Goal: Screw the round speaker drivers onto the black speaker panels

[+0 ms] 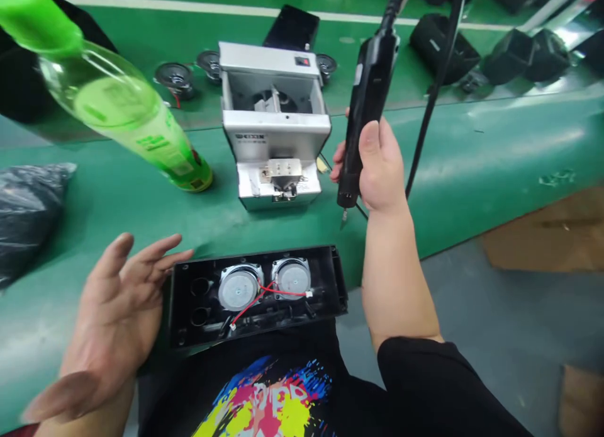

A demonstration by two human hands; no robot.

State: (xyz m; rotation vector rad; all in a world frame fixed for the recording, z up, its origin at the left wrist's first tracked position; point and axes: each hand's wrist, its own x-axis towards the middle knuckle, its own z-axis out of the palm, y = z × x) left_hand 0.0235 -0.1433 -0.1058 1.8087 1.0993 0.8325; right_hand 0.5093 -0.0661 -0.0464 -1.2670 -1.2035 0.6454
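My right hand [383, 163] is wrapped round a black electric screwdriver [365, 103], its bit pointing down above the green bench. Below and to its left lies an open black speaker housing [189, 305] at the bench's near edge. Two round speaker drivers [239, 290] sit inside it, with red wires [264, 290] crossing between them and ending in small white plugs. My left hand [125, 305] is beside the housing's left end, palm up and fingers spread, with nothing in it. Whether its fingertips touch the housing, I cannot tell. Behind the housing stands a silver screw feeder [276, 128].
A green-capped bottle [136, 122] stands at the left, near a dark plastic bag [33, 210]. Loose speaker drivers [174, 78] lie behind the feeder. Black speaker boxes [443, 50] line the back right. A black cable [431, 103] hangs beside the screwdriver. Cardboard [547, 235] lies at the right.
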